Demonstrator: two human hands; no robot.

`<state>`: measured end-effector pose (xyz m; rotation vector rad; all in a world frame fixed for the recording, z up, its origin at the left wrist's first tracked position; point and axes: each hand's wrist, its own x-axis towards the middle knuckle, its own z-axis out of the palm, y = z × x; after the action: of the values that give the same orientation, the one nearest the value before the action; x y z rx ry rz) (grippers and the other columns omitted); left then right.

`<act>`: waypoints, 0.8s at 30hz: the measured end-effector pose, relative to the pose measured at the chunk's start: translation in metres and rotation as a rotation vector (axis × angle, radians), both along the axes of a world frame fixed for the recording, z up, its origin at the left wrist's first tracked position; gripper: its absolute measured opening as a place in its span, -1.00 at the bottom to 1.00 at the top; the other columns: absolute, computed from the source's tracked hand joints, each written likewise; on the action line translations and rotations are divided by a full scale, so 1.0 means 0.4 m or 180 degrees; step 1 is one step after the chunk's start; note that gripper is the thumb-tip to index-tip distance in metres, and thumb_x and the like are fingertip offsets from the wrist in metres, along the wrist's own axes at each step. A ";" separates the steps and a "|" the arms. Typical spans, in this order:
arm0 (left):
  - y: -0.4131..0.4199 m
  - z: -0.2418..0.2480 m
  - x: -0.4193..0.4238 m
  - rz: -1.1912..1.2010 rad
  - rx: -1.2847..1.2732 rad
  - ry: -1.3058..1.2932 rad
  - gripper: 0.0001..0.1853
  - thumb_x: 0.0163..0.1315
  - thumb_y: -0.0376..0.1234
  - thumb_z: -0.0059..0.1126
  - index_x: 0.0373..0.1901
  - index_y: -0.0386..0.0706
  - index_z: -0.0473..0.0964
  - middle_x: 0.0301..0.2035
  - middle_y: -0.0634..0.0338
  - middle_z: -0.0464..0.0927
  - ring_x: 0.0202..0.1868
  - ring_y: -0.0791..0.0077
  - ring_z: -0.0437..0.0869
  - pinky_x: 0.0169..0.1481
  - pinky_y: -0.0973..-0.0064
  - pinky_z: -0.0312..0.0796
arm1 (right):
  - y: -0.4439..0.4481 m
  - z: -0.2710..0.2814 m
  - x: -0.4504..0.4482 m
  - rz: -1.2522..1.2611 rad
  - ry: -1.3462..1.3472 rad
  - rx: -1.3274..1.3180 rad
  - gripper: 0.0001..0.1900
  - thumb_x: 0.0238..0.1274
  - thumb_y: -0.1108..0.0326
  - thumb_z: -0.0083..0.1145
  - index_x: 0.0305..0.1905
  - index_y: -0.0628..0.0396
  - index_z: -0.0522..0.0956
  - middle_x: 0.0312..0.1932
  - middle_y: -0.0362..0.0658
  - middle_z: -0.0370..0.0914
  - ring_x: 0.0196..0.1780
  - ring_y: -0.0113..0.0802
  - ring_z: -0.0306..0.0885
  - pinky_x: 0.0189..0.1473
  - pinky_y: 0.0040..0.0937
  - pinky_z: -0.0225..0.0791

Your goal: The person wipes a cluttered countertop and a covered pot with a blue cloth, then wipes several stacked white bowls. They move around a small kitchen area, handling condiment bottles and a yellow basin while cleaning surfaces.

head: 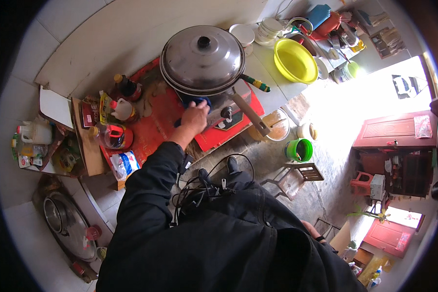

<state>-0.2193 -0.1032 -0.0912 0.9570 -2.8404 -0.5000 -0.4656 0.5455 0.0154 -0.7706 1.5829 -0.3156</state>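
My left hand (pixel 195 117) presses a dark blue cloth (pixel 201 101) against the side of a gas stove (pixel 215 109), below a wok. The wok's domed metal lid (pixel 202 58) has a black knob. From the wok a handle wrapped in green and yellow (pixel 255 83) sticks out to the right. A cleaver-like tool with a wooden handle (pixel 249 111) lies across the stove's front near its black knob (pixel 226 112). Low at my side is my right hand (pixel 310 229), partly hidden by the jacket; its fingers cannot be made out.
On the red table covering (pixel 155 126) stand an oil bottle (pixel 113 135), a soy sauce bottle (pixel 127 87) and a blue-white packet (pixel 125 163). A yellow basin (pixel 295 61) and stacked bowls (pixel 270 31) are at the right. A green bucket (pixel 299 150) and a wooden chair (pixel 294 179) stand on the floor.
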 end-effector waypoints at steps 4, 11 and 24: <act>0.043 -0.025 -0.013 -0.0271 -0.0092 0.0079 -0.53 0.43 -0.37 -0.02 0.34 -0.09 0.59 0.44 0.14 0.50 0.17 -0.07 0.60 0.36 0.12 0.49 | 0.021 0.013 0.045 0.0055 -0.0200 0.0211 -0.67 0.45 0.23 0.28 0.18 0.12 0.62 -0.06 -0.13 0.76 -0.04 -0.28 0.71 0.06 -0.21 0.56; 0.003 0.042 0.108 0.0212 0.0037 -0.0546 -0.53 0.41 -0.40 0.05 0.34 0.02 0.56 0.51 0.32 0.40 0.18 0.00 0.66 0.24 0.12 0.62 | 0.008 0.019 0.054 0.0202 -0.0317 0.0326 -0.70 0.42 0.26 0.30 0.10 0.18 0.65 -0.07 -0.11 0.76 -0.04 -0.29 0.68 0.06 -0.21 0.53; 0.098 -0.051 0.078 -0.1018 -0.0331 -0.0327 -0.74 0.50 -0.23 0.03 -0.06 -0.02 0.73 -0.15 0.25 0.76 -0.14 0.14 0.74 -0.11 0.17 0.68 | -0.024 0.001 0.040 0.0272 -0.0711 0.0274 -0.75 0.36 0.31 0.34 -0.04 0.29 0.70 -0.08 -0.07 0.78 -0.03 -0.31 0.62 0.07 -0.20 0.48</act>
<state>-0.1881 -0.0642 -0.1116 0.5268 -3.0934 -0.3333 -0.4496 0.5357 0.0158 -0.7087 1.3415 -0.2600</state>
